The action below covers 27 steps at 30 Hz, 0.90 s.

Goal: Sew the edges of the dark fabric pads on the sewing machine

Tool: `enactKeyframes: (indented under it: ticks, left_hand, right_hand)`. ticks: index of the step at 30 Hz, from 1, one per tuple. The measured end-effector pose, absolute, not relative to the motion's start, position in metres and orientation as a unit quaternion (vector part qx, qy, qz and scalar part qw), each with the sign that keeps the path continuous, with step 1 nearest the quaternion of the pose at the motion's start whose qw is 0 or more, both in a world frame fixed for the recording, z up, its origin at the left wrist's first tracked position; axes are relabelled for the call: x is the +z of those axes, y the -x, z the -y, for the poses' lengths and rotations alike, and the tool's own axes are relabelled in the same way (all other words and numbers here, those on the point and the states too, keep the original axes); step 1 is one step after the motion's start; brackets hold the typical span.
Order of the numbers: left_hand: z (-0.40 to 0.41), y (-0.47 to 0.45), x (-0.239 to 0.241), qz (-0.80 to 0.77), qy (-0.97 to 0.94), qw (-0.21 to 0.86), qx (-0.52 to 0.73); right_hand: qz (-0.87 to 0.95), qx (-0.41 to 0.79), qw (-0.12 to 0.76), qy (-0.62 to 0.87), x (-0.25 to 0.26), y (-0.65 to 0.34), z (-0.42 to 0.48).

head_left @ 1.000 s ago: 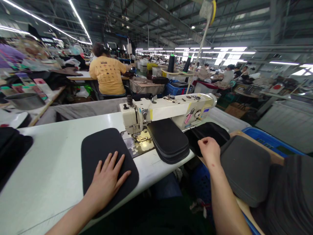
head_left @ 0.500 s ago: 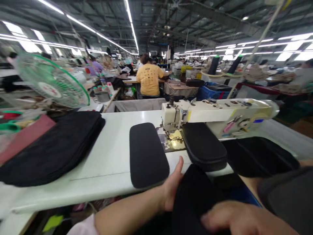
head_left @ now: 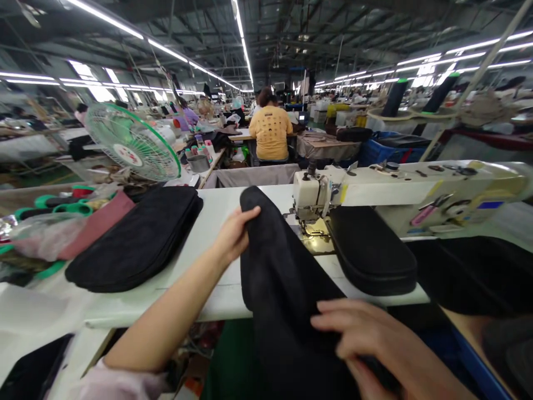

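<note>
Since half a second ago, both hands have carried the black fabric panel [head_left: 287,278] up from the lap and onto the counter [head_left: 208,303], over the spot where a flat black pad lay uncovered. The left hand [head_left: 234,236] now sits at the panel's far end, its grip pinching that rounded edge with the fingers curled over the top. The right hand [head_left: 366,339], blurred, has its grip pressed on the near end, fingers on top and fabric tucked beneath them. The panel droops over the counter's front edge, just left of the sewing machine [head_left: 375,189] needle. A stack of black panels [head_left: 370,253] lies under the machine arm, and a larger pile of black pieces [head_left: 137,239] lies to the left, near a green-rimmed fan [head_left: 133,144]. A person in a yellow shirt [head_left: 270,130] sits beyond, back turned.
</note>
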<state>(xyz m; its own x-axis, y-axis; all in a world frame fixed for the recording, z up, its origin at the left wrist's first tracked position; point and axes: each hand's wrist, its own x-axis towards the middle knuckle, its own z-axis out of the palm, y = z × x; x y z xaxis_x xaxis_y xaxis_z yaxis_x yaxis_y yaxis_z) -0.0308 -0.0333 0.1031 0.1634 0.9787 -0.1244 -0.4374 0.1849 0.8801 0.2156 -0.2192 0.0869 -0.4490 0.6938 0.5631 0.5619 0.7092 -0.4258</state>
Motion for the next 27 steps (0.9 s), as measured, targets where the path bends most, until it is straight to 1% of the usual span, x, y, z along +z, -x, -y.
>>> enactKeyframes:
  ticks: [2,6,9,11,14,19,24,27]
  left_hand:
    - [-0.003,0.05,0.104,-0.395,-0.405,0.636,0.525]
    - [-0.055,0.067,0.077,-0.516,-0.437,0.596,0.433]
    - [-0.074,0.07,0.055,-0.57,-0.444,0.585,0.37]
    - [-0.084,0.07,0.048,-0.598,-0.453,0.569,0.338]
    - [-0.1,0.068,0.045,-0.636,-0.474,0.527,0.304]
    - [-0.122,0.064,0.034,-0.683,-0.523,0.438,0.261]
    - [-0.127,0.064,0.021,-0.692,-0.567,0.378,0.238]
    - [-0.128,0.065,0.015,-0.694,-0.58,0.358,0.232]
  right_hand:
    - [0.844,0.056,0.387,0.368,0.076,-0.195,0.194]
    - [0.833,-0.014,0.406,0.376,0.016,-0.155,0.152]
    - [0.814,-0.046,0.402,0.416,-0.022,-0.143,0.144]
    - [0.797,-0.045,0.395,0.455,-0.034,-0.143,0.15]
    - [0.784,-0.059,0.386,0.482,-0.037,-0.145,0.166]
    - [0.796,-0.104,0.358,0.478,-0.033,-0.143,0.176]
    - [0.815,-0.089,0.31,0.481,-0.025,-0.131,0.173]
    - [0.823,-0.066,0.265,0.498,-0.018,-0.127,0.17]
